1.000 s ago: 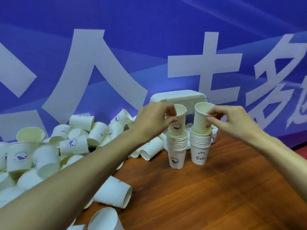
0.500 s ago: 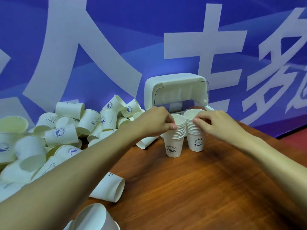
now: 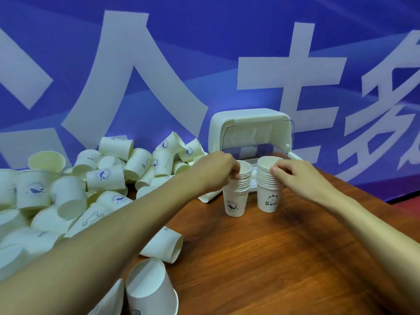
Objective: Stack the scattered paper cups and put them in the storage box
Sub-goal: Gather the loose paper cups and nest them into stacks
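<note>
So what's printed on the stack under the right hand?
On its bottom cup, a black bear face above the word Bear, on white; head view.

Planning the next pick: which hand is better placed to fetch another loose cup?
Likely left. The left hand, on the whale stack, is nearest the loose pile; the right hand, on the Bear stack, would cross over.

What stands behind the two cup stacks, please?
The white storage box, lid raised. The stacks, left hand and right hand cover most of its inside; its contents cannot be seen.
</note>
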The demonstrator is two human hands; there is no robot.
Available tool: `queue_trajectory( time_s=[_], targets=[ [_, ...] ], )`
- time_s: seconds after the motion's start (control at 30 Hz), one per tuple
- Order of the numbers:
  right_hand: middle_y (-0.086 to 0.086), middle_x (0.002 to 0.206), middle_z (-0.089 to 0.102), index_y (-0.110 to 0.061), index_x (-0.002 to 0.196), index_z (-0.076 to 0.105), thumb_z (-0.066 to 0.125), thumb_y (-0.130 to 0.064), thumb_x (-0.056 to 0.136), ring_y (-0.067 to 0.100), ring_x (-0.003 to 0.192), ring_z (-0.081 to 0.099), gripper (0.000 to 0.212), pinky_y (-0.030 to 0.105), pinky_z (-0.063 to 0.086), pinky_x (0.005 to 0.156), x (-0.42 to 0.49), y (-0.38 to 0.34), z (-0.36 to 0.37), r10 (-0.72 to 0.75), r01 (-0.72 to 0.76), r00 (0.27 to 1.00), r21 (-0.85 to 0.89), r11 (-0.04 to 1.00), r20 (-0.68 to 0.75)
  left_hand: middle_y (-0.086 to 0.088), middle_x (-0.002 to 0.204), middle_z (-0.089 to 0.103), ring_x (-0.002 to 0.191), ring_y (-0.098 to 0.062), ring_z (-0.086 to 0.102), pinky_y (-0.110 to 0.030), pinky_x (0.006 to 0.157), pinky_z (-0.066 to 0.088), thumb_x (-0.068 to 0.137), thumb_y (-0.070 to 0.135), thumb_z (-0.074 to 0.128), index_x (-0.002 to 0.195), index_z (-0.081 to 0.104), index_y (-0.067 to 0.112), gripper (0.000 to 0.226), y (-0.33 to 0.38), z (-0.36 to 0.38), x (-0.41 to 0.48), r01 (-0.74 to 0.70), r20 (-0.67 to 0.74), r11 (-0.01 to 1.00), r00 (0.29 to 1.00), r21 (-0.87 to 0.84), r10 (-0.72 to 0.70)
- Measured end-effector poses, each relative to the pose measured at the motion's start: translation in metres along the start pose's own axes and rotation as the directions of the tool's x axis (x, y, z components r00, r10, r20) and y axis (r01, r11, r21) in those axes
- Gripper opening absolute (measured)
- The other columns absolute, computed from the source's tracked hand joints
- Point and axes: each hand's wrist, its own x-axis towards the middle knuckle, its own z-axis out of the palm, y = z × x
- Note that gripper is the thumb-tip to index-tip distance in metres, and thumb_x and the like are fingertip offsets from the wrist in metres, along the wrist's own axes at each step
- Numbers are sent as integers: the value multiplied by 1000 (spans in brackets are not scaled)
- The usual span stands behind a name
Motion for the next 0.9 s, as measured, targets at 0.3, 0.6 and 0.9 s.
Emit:
queue_trajectory(
  time_s=[0.3,0.6,0.9],
  targets=[
    [-14,97,67,-33,102,63,52,-44,94,3,69,50,17,18,39,59,-31,-81,11,-505,449,845,-277,849,-178,10,110,64,101,-13,59,-36,80,49,94,47,55,110,64,27,27,-35,-36,-71,102,-194,994,975,-38,-107],
    [-21,102,50,-44,103,38,54,-52,87,18,101,56,24,35,40,72,-21,-187,99,-563,629,718,-35,777,410,40,82,60,73,11,55,-17,59,36,87,69,53,98,65,39,34,-59,-64,-199,79,116,988,991,-136,-63],
    [-19,120,59,-48,123,54,47,-57,70,10,110,53,54,47,49,91,-9,-218,115,-480,563,680,23,826,554,20,90,59,74,0,48,-23,55,40,69,72,66,112,52,43,54,-47,-37,-241,-51,145,998,988,-27,55]
  ],
)
